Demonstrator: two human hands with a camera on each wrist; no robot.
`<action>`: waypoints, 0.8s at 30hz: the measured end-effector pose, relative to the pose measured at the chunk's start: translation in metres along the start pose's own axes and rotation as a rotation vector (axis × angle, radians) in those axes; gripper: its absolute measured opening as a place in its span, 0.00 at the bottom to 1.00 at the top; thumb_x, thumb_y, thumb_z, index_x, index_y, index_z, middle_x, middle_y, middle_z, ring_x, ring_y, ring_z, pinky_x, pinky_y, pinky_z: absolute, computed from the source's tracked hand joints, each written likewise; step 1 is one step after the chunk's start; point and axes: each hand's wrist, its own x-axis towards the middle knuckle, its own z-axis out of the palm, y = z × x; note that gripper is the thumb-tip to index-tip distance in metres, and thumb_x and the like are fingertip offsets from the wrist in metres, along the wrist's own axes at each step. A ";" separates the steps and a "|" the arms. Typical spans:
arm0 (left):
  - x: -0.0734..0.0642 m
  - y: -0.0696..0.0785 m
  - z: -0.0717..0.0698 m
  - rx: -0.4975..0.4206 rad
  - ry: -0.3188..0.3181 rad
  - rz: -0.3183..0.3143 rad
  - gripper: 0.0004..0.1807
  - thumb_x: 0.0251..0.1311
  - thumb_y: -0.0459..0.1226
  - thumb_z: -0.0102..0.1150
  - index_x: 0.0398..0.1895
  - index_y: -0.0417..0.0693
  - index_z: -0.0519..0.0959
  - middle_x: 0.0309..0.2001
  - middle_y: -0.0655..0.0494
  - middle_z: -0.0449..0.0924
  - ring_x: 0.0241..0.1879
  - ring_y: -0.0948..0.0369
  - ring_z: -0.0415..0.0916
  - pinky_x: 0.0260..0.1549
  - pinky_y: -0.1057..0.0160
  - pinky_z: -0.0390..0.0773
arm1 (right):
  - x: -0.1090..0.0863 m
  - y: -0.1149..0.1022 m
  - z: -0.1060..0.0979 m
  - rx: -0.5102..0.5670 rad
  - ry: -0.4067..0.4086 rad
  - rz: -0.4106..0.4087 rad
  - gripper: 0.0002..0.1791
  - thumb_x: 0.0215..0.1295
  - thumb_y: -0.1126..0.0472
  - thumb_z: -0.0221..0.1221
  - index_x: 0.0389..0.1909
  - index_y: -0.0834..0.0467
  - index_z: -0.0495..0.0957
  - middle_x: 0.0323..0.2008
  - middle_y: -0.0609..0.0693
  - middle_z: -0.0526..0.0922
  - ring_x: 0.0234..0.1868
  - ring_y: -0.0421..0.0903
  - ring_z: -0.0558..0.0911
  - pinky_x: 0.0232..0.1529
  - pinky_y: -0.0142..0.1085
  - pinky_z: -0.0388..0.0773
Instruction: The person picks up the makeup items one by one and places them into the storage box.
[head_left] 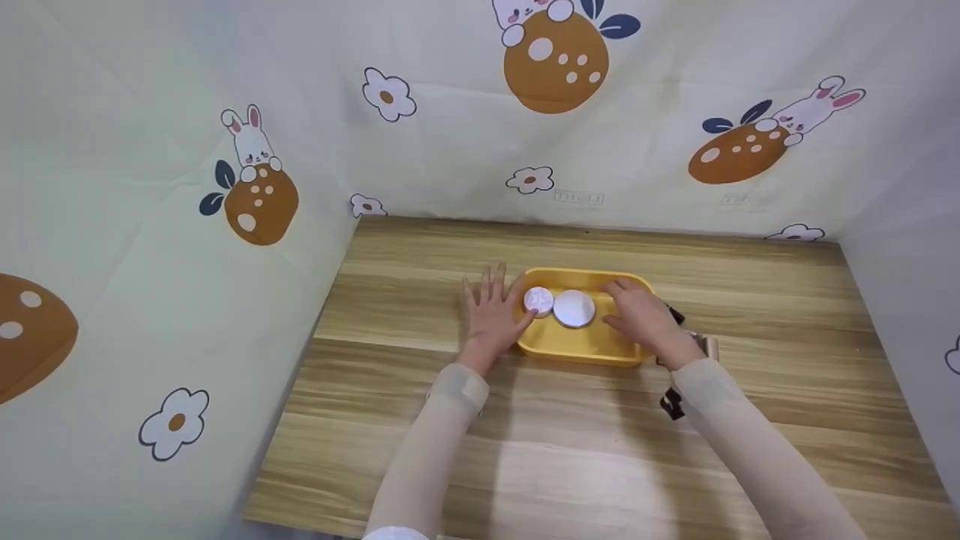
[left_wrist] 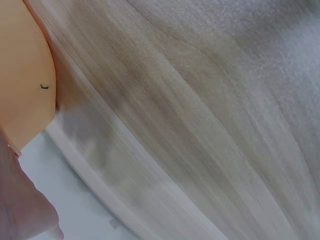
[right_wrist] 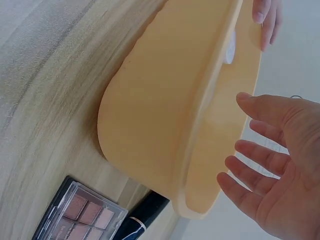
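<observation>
A yellow plastic bin (head_left: 577,345) stands on the wooden table. Inside, toward its left end, a small round white container (head_left: 538,298) sits beside a larger white disc-shaped one (head_left: 574,308). My left hand (head_left: 491,322) is at the bin's left rim with fingers spread and straight, its thumb reaching over the edge by the smaller container. Over the bin's right end is my right hand (head_left: 646,319); in the right wrist view its fingers are loosely bent with nothing between them. Only a bit of the left hand (left_wrist: 25,205) shows in the left wrist view.
Right of the bin lie an eyeshadow palette (right_wrist: 82,215) with a clear lid and a dark tube (right_wrist: 145,212). A black item (head_left: 673,405) lies nearer the front, and a beige-gold item (head_left: 709,345) is partly behind the right wrist. Patterned cloth walls (head_left: 450,150) enclose the table.
</observation>
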 end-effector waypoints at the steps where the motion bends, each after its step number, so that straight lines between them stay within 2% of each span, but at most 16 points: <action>1: 0.000 0.000 0.000 0.002 -0.001 0.000 0.40 0.68 0.68 0.36 0.80 0.70 0.47 0.82 0.51 0.38 0.81 0.45 0.39 0.72 0.29 0.43 | -0.001 0.000 -0.001 0.001 -0.002 0.003 0.29 0.62 0.60 0.67 0.61 0.67 0.74 0.58 0.66 0.78 0.59 0.62 0.78 0.58 0.55 0.77; 10: -0.001 0.001 -0.001 0.015 -0.005 0.000 0.41 0.68 0.68 0.35 0.80 0.68 0.48 0.82 0.52 0.36 0.81 0.45 0.37 0.73 0.30 0.43 | -0.008 0.006 -0.007 0.049 -0.012 0.025 0.28 0.63 0.61 0.66 0.62 0.66 0.73 0.59 0.67 0.77 0.60 0.65 0.77 0.61 0.57 0.74; 17: 0.000 0.002 -0.001 0.009 -0.016 -0.002 0.41 0.68 0.68 0.36 0.80 0.69 0.47 0.82 0.52 0.36 0.81 0.46 0.35 0.73 0.30 0.43 | -0.015 0.017 -0.009 0.060 0.026 0.021 0.28 0.63 0.62 0.66 0.62 0.67 0.73 0.58 0.67 0.78 0.59 0.66 0.77 0.61 0.59 0.74; 24: 0.000 0.001 0.001 -0.024 0.012 0.005 0.40 0.68 0.66 0.39 0.80 0.68 0.50 0.82 0.51 0.39 0.81 0.45 0.38 0.73 0.30 0.43 | -0.020 0.025 -0.011 0.064 0.067 0.012 0.28 0.60 0.63 0.67 0.61 0.66 0.73 0.56 0.68 0.78 0.58 0.68 0.76 0.61 0.60 0.73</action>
